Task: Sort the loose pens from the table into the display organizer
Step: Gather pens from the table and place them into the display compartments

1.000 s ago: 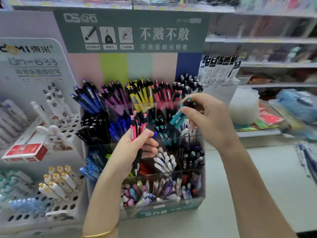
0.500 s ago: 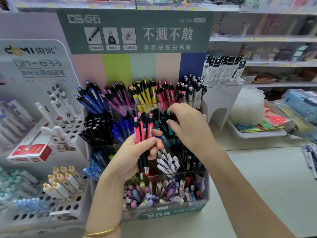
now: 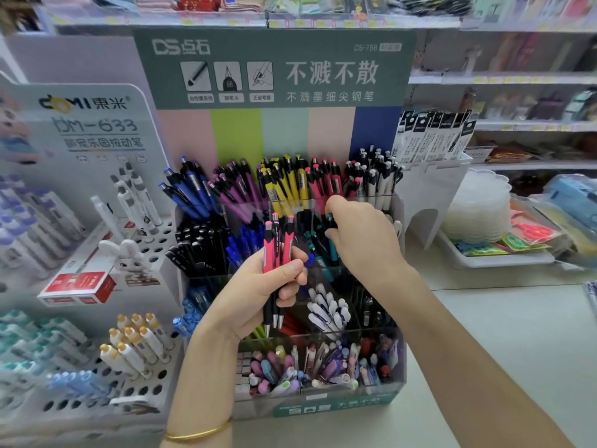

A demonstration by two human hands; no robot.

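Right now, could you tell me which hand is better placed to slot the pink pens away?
Left, probably: the left hand grips the three pink pens, while the right hand pinches a teal pen.

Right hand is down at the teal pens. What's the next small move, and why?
Probably let go of the teal pen: the right hand holds it among matching teal pens, so it looks seated. The left hand grips three pink pens waiting.

The right hand (image 3: 358,236) covers most of the teal pen (image 3: 329,218) it pinches; shelf goods (image 3: 533,101) behind are blurred.
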